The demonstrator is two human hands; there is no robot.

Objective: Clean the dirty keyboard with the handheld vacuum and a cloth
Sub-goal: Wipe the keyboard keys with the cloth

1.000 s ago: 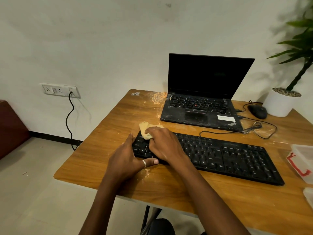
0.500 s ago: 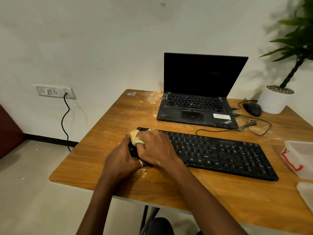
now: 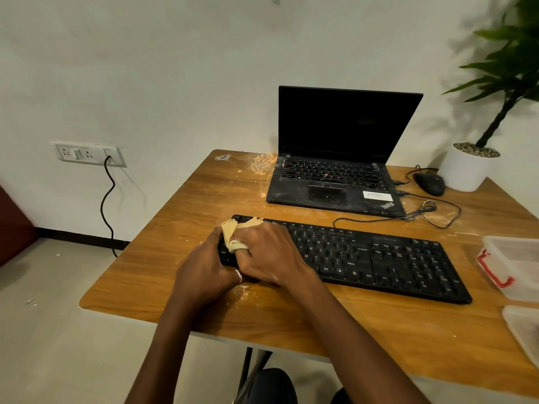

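A flat black plastic keyboard (image 3: 364, 258) is lying across the middle of the wooden table (image 3: 180, 217), its left end nearing the table's left edge. The right hand (image 3: 268, 252) is pinching a crumpled beige cloth (image 3: 232, 230) against the keys there, while the left hand (image 3: 204, 266) is gripping that end. Pale dust is streaking the grainy wood. A dusty open laptop (image 3: 335, 182) is standing behind the keyboard, and translucent plastic tubs (image 3: 516, 263) are sitting at the right edge.

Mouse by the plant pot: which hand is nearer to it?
Right. The right hand, holding the cloth, sits on the left end of the keyboard, well short of the mouse; the left hand grips that end, even farther left.
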